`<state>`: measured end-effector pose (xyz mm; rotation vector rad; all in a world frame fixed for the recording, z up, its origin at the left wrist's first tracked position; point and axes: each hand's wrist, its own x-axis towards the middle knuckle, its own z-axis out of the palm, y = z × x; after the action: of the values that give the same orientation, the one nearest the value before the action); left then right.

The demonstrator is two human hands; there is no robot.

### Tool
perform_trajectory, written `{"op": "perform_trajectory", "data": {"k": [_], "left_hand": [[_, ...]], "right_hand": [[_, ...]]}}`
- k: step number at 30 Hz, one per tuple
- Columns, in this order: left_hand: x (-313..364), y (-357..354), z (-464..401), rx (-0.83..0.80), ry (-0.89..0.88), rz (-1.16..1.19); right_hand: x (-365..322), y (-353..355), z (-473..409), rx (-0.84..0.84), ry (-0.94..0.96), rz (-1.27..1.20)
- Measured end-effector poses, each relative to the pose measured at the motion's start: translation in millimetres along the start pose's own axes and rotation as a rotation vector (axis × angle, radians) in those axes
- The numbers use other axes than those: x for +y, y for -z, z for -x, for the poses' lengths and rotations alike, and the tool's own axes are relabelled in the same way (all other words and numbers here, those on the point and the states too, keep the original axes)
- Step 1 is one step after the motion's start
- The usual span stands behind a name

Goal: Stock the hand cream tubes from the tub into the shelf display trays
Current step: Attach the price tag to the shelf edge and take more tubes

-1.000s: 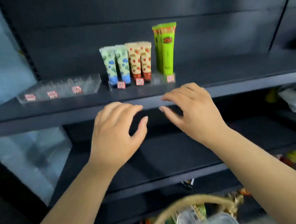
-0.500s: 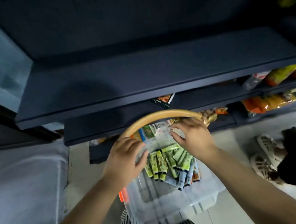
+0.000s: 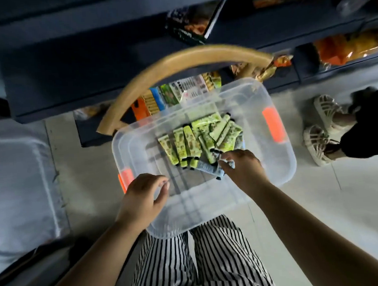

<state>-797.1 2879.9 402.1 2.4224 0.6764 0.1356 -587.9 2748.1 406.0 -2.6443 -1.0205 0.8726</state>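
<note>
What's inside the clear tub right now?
Inside the tub: a pile of green hand cream tubes and one grey-blue tube by the right hand. Anything beneath the pile is covered.

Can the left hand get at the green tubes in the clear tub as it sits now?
Probably yes. The clear plastic tub has no lid, and the left hand hovers at its near-left rim holding nothing. The green hand cream tubes lie just beyond, uncovered. The right hand works at their right end, which leaves the left side free.

One clear tub (image 3: 273, 166) holds roughly a dozen green tubes (image 3: 185, 145); two hands (image 3: 140, 199) (image 3: 243, 168) and two sandalled feet (image 3: 316, 145) flank it.
</note>
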Motion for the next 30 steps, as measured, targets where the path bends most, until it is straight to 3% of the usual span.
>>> {"op": "perform_trajectory", "data": {"k": [10, 15, 19, 24, 30], "left_hand": [[-24.6, -40.6, 3.0, 0.055, -0.028, 0.015], [-23.5, -40.9, 3.7, 0.096, -0.016, 0.054], [-20.5, -38.9, 0.7, 0.069, 0.059, 0.079], [-12.2, -34.5, -10.0, 0.023, 0.149, 0.171], [-2.1, -44.1, -56.3, -0.09, 0.173, 0.249]], "right_hand": [[1.5, -82.5, -64.2, -0.22, -0.284, -0.228], [9.1, -117.8, -79.1, -0.318, -0.416, -0.228], [21.3, -112.3, -78.3, -0.175, -0.69, -0.558], [49.0, -86.2, -89.4, 0.128, -0.793, -0.513], [53.3, -78.7, -106.1, 0.014, -0.76, -0.516]]}}
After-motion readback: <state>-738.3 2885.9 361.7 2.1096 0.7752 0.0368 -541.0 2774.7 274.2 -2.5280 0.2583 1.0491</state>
